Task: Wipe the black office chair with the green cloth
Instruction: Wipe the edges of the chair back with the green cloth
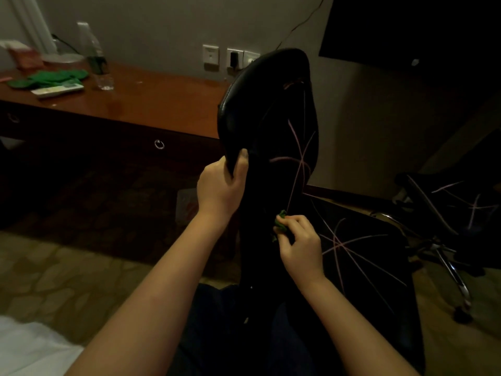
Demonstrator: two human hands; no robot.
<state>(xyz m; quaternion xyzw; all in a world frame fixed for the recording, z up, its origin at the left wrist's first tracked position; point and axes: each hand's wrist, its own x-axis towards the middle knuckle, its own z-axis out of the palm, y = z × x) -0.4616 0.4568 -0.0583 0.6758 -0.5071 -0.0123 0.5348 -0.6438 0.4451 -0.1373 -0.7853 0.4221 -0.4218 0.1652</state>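
Green cloth (279,223) pinched in right hand (301,246), seemingly on black chair (268,109); left hand (220,185) gripping edge

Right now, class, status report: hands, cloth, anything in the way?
Left hand grips chair edge. Right hand pinches bunched cloth against chair. Nothing blocking seen.

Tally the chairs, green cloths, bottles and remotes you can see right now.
Black chairs: 2 (black office chair, second chair at right)
Held green cloth: 1
Green heap on desk: 1, pieces unclear
Bottle: 1
Remote: 1
Total: 6
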